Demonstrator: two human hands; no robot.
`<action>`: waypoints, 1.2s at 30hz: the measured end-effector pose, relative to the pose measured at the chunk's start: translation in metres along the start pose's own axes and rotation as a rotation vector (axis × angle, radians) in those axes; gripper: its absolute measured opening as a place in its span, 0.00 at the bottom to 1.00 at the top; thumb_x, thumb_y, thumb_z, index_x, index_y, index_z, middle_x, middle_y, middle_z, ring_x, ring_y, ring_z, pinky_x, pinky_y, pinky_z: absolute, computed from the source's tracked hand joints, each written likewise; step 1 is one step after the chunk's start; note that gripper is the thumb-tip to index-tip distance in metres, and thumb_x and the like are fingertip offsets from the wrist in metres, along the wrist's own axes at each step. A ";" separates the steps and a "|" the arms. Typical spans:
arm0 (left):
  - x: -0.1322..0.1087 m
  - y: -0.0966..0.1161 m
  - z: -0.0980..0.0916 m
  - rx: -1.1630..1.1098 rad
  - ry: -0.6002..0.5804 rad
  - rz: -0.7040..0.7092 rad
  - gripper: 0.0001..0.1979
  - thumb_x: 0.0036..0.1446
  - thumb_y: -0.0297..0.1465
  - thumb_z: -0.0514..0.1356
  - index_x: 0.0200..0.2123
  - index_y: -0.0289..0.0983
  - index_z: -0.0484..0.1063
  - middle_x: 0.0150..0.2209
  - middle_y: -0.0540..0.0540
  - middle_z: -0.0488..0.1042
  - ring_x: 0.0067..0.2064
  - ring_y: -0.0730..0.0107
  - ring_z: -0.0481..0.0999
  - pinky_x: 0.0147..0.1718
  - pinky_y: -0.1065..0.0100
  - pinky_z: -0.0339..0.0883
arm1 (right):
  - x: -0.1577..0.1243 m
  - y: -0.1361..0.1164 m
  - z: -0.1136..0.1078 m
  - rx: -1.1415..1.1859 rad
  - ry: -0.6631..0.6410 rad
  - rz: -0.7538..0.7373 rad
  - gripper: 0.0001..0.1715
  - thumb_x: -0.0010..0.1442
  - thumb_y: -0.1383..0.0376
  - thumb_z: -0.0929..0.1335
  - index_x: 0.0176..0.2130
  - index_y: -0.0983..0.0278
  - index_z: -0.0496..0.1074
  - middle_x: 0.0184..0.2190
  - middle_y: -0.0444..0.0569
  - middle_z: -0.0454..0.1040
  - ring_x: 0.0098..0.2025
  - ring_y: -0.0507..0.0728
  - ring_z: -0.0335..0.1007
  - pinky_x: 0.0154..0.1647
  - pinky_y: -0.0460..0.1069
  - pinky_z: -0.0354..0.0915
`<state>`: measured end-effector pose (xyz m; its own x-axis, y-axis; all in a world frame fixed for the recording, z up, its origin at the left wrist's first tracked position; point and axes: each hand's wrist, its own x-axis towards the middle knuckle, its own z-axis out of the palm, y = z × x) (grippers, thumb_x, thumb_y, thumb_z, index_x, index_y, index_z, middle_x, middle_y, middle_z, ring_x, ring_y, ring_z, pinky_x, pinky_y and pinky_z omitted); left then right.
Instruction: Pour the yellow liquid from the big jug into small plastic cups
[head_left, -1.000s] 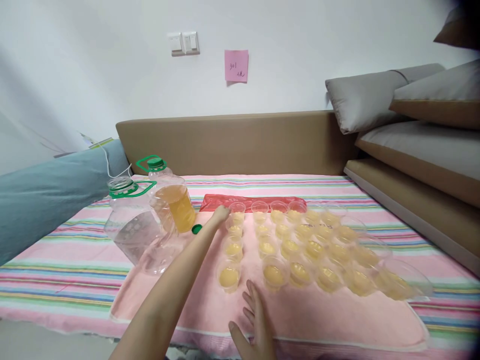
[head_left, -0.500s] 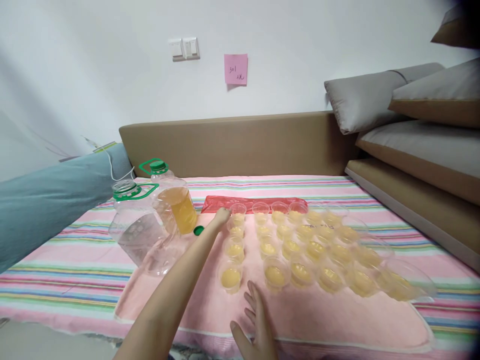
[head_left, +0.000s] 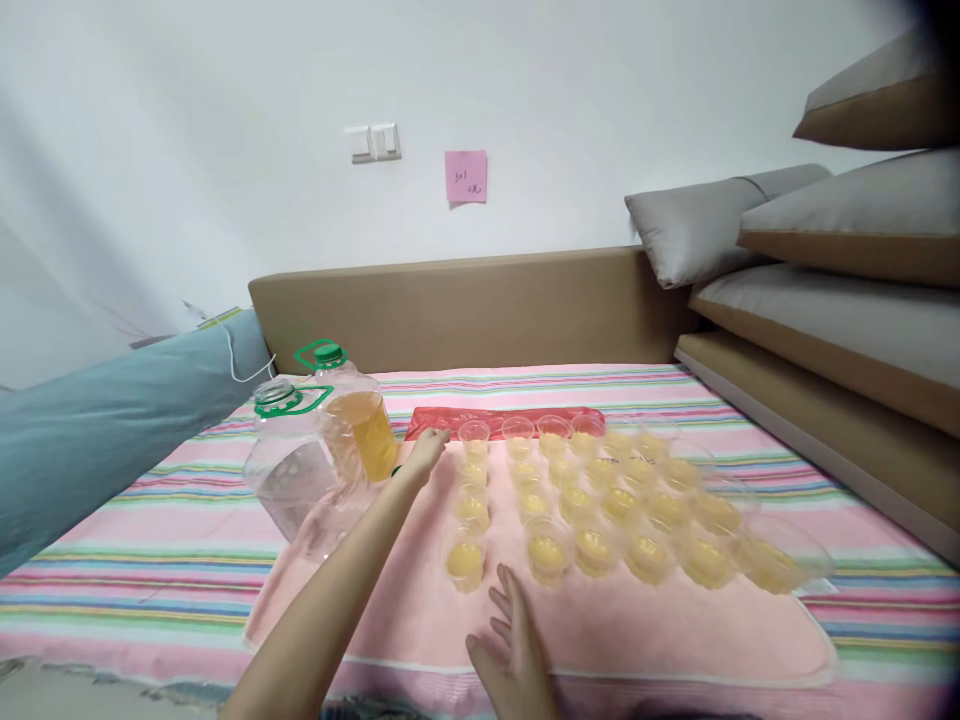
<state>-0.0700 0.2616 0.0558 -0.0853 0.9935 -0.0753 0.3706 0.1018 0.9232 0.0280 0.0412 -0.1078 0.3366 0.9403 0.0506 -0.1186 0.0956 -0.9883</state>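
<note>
My left hand (head_left: 430, 446) reaches far across the pink towel (head_left: 405, 600), just left of the rearmost clear plastic cup (head_left: 474, 436) in the leftmost column. A small gap shows between its fingertips and that cup. Its fingers look drawn together, with nothing visible in them. Closer to me, my right hand (head_left: 514, 645) hovers low over the towel, fingers spread and holding nothing. Just ahead of it stands a front-row cup (head_left: 547, 553) with yellow liquid. Another filled cup (head_left: 465, 564) stands at the front of the left column. Several more cups fill the columns on the right.
Left of the cups stand an open clear jug (head_left: 289, 490) and a green-capped jug (head_left: 375, 440) of amber liquid. A green cap (head_left: 396, 471) is partly behind my left arm. Red plastic (head_left: 431, 423) lies behind the cups. Cushions (head_left: 840, 310) are stacked at right.
My left hand has drawn back leftward, away from the rearmost left cup. The camera view has tilted up and shifted slightly. My right hand stays spread near the front cups.
</note>
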 end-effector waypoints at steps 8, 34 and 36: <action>-0.076 0.002 -0.023 -0.268 -0.165 0.091 0.19 0.47 0.46 0.62 0.31 0.36 0.68 0.37 0.44 0.74 0.33 0.70 0.75 0.33 0.68 0.66 | 0.010 -0.003 -0.002 0.057 -0.042 0.014 0.44 0.47 0.65 0.69 0.62 0.63 0.58 0.53 0.59 0.71 0.57 0.62 0.68 0.51 0.54 0.68; -0.185 -0.001 0.000 -0.288 -0.403 0.470 0.61 0.46 0.31 0.70 0.69 0.43 0.26 0.21 0.62 0.61 0.22 0.79 0.59 0.24 0.76 0.52 | 0.059 -0.179 -0.108 -0.112 -0.268 -0.368 0.54 0.53 0.61 0.72 0.69 0.62 0.44 0.17 0.31 0.61 0.19 0.48 0.54 0.22 0.44 0.54; -0.177 -0.010 0.007 -0.306 -0.425 0.460 0.61 0.48 0.32 0.69 0.68 0.44 0.24 0.20 0.62 0.61 0.21 0.80 0.58 0.23 0.76 0.53 | 0.061 -0.174 -0.103 -0.105 -0.229 -0.371 0.56 0.53 0.61 0.72 0.70 0.61 0.41 0.17 0.30 0.60 0.19 0.49 0.54 0.23 0.44 0.54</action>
<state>-0.0516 0.0852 0.0575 0.4108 0.8721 0.2658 -0.0007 -0.2913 0.9566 0.1651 0.0482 0.0524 0.1217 0.8977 0.4234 0.0705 0.4177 -0.9058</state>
